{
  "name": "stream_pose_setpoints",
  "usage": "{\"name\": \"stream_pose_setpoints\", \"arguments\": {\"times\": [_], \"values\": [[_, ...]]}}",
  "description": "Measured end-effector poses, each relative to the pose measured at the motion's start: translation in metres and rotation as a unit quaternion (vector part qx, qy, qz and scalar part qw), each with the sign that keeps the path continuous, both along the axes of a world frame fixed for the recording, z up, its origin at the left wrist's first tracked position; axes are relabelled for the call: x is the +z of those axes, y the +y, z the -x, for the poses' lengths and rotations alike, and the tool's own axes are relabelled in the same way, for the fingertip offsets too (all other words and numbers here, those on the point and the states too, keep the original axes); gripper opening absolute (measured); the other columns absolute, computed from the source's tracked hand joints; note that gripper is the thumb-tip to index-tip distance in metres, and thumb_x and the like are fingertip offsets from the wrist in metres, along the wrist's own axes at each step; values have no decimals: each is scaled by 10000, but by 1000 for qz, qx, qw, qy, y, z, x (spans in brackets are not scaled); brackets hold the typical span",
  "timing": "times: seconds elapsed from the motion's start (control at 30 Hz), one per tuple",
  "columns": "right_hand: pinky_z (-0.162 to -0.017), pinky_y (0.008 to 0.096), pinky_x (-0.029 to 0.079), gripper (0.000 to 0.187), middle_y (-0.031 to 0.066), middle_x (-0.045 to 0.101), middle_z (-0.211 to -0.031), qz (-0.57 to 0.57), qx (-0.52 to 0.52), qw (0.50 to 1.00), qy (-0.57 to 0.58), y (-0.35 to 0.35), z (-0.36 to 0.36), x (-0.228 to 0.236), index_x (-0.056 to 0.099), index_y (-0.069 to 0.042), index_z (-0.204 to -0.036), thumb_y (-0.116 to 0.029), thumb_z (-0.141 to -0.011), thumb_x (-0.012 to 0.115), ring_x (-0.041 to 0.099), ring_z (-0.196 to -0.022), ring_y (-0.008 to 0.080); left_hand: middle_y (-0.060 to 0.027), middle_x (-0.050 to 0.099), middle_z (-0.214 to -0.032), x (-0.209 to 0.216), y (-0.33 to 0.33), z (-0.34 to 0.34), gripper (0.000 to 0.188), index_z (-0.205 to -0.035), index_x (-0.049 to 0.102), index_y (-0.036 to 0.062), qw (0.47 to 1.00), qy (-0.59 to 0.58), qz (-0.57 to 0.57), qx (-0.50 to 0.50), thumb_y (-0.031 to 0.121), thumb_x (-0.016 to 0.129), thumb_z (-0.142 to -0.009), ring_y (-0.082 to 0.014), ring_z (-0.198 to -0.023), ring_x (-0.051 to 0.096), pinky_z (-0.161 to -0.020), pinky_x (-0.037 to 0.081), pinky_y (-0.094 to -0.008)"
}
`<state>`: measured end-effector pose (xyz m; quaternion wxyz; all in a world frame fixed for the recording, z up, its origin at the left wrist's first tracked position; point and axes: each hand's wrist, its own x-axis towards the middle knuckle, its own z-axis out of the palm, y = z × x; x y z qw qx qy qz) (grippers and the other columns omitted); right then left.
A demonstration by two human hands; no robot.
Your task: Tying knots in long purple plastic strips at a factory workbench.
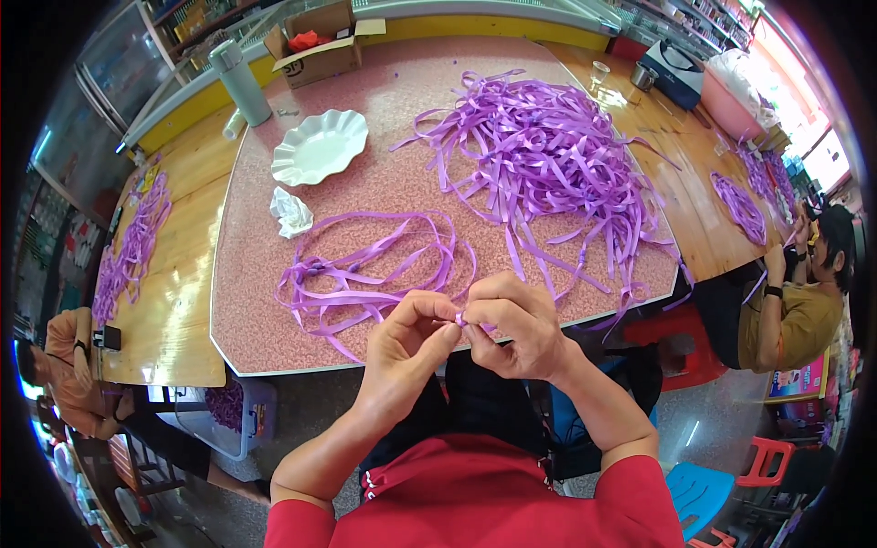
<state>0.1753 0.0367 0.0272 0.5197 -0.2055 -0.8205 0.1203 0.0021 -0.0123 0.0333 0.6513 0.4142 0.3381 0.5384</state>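
Note:
My left hand (411, 338) and my right hand (516, 327) meet in front of me at the near edge of the pink speckled table (384, 187). Both pinch a purple ribbon (459, 319), of which only a small bit shows between the fingertips. Just beyond my left hand lies a loose looped bundle of purple ribbons (365, 297). Past my right hand a large tangled heap of purple ribbons (539, 137) spreads over the table, some strands hanging off its near edge.
A white scalloped plate (320, 148), crumpled white tissue (290, 213), a green bottle (241, 84) and an open cardboard box (320, 62) stand at the far left. Two other people sit at the wooden tables on either side, with more purple ribbons (137, 242) there.

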Motion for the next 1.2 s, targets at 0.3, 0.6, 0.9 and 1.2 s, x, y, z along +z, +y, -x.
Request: {"name": "stream_pose_setpoints", "arguments": {"times": [0.3,0.6,0.9,1.2], "values": [[-612,248,465,98,43,598,-950,412,93,893,152,-19,5,2,610,-22,-960,-3,-864,611,550,-751,70,-14,526,-1032,-18,4,-3,78,-1006,574,26,997,1,-74,36,12,618,-943,-58,-894,519,-756,425,-211],[-760,224,496,202,28,616,-994,451,71,889,37,-10,-22,16,602,8,-1130,-49,-936,603,604,-871,74,-57,546,-1036,-17,7,9,96,-981,549,42,991,-25,-109,70,27,605,-903,-123,-943,518,-852,415,-287],[-656,199,486,149,41,668,-902,637,197,740,86,-13,-8,32,682,1,-1022,-115,-972,603,614,-774,65,-110,528,-1170,-11,11,13,120,-946,583,50,934,239,-255,79,36,664,-859,-201,-1129,483,-1006,347,-344],[-560,226,416,103,12,604,-758,386,-3,922,-5,-18,-3,27,655,11,-950,-89,-927,669,540,-653,61,-132,552,-1140,-17,13,9,226,-963,589,33,968,148,-189,77,259,589,-968,-226,-1085,518,-992,363,-341]]}}
